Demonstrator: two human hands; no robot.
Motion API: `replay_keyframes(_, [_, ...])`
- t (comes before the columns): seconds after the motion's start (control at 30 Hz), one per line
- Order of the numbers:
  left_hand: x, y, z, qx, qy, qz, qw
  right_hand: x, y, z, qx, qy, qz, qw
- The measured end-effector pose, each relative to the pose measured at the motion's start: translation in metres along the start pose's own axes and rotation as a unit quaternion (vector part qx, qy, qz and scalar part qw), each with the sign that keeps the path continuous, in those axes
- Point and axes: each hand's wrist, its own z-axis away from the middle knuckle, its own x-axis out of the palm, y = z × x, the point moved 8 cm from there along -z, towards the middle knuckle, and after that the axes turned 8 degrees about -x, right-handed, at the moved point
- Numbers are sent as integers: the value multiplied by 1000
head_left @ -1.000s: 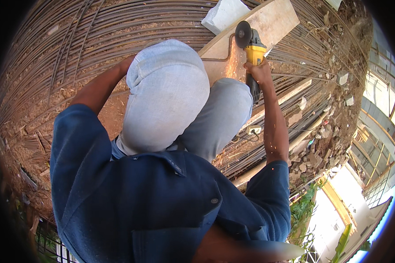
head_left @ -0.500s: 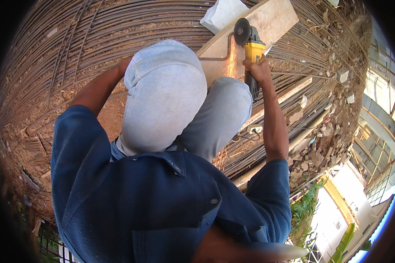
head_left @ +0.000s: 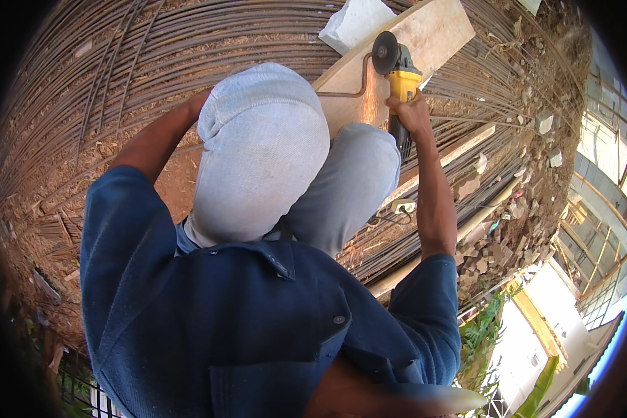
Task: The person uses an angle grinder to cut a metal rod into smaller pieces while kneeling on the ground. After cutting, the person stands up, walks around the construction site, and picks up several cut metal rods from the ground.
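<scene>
My right hand (head_left: 411, 113) is wrapped round the body of a yellow and black angle grinder (head_left: 403, 84). The grinder's dark disc (head_left: 385, 52) meets the upturned end of a bent steel rod (head_left: 364, 75). Orange sparks (head_left: 371, 104) stream from there down toward my knees. Behind the rod lies a long wooden plank (head_left: 435, 33), set at a slant. My left forearm (head_left: 161, 132) reaches forward and passes behind my raised left knee (head_left: 265, 139), which hides my left hand.
Long rusty steel bars (head_left: 244, 43) cover the ground ahead and to the left. A pale block (head_left: 355, 24) sits by the plank. To the right are a white power socket (head_left: 403, 206) with a cable, a pole (head_left: 491, 211) and broken rubble (head_left: 498, 254).
The spark stream has become narrower and fainter. The grinder has shifted very slightly, with its disc still at the rod's end.
</scene>
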Motion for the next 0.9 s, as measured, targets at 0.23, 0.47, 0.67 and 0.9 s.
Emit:
replay_keyframes(0.23, [1,0,-2,1,2,-2,1000,1,-6,4,-8,-5,-9,1000])
replay_keyframes(0.47, [2,-3,-6,6,13,-1,1000,1,1,1,-9,3,-46,999])
replay_keyframes(0.67, [-1,-19,-12,19,69,-7,997,-42,21,44,33,37,-253,966])
replay_keyframes(0.9, [-65,-65,43,-89,235,-24,968,-90,72,104,109,137,-244,954])
